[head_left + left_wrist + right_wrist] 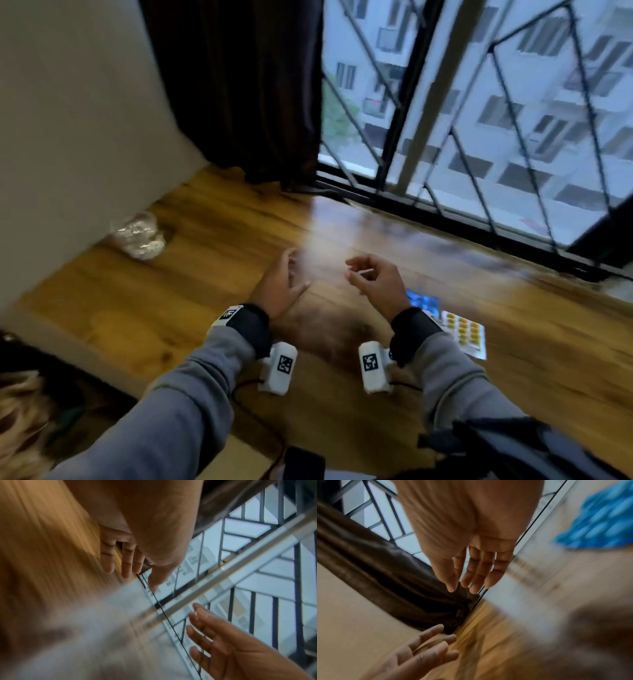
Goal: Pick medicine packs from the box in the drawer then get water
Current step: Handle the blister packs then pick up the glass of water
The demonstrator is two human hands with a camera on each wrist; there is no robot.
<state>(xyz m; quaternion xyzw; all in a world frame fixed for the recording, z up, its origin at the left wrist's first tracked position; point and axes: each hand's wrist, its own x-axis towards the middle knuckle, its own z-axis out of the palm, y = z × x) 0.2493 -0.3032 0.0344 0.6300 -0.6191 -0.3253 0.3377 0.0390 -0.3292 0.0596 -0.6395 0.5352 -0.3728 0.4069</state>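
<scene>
1. Glossy wooden tabletop (212,308) beside a barred window (479,102) and a dark brown curtain (239,85).
2. Left hand (279,287): fingers loosely spread, holding nothing, above the wood.
3. Right hand (373,282): relaxed, empty.
4. Blue blister pack (423,301) and yellow-pill blister pack (466,334): flat on the wood, just right of the right wrist.
5. Clear faceted glass tumbler (138,236): far left by the wall; the left hand is nearer, likely the one to fetch it for water.
</scene>
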